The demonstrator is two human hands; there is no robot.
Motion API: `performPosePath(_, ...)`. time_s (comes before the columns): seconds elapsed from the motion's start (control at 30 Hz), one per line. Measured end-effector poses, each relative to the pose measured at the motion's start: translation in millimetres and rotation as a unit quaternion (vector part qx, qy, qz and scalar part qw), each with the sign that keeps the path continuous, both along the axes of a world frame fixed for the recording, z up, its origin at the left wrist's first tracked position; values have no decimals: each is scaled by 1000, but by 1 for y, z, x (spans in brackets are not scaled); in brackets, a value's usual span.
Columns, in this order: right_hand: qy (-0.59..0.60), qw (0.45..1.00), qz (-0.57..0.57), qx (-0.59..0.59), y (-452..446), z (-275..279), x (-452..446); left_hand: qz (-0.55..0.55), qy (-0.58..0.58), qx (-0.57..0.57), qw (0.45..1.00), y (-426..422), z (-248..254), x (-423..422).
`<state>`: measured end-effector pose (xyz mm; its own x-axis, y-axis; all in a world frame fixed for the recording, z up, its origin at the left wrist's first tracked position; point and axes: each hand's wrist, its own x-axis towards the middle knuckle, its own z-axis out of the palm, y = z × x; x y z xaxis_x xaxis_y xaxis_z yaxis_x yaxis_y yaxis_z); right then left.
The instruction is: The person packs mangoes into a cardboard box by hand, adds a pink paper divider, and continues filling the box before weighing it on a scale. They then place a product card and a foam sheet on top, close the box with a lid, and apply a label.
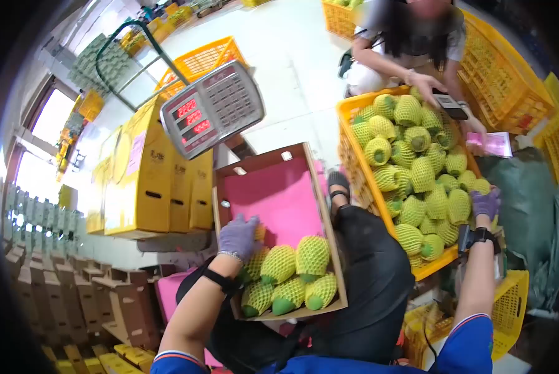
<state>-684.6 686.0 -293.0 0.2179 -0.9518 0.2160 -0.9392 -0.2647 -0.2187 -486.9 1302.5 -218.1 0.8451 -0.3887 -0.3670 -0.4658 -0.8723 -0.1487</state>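
My left hand (238, 237), in a purple-grey glove, is inside an open cardboard box (219, 215) lined with pink sheet. Its fingers curve round a mango (260, 234) in a foam net, mostly hidden by the glove. Beside it, several green mangoes in yellow foam nets (279, 264) fill the near end of the box. To the right, my gloved right hand (486, 204) reaches to the edge of a yellow crate (379, 209) heaped with netted mangoes (423, 174). Its fingers are bent over a mango there, largely covered by the hand.
A scale (212, 109) with lit red digits stands beyond the box. Yellow cartons (145, 174) are stacked left, near a green-handled trolley (136, 28). Across the crate, another person (410, 43) holds a phone (451, 106) and a pink slip (497, 144). Cardboard boxes (127, 305) stand lower left.
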Motion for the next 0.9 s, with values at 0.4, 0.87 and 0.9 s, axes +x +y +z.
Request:
performPosePath(0.4, -230, 460, 836, 192, 314, 165, 14, 239, 688, -567, 383, -85, 82, -83)
performPosePath(0.87, 73, 925, 288, 237, 127, 22, 103, 16, 15, -164, 986, -62, -10, -18)
performPosePath(0.9, 127, 934, 262, 208, 137, 23, 114, 21, 30, -148, 988, -64, -10, -14)
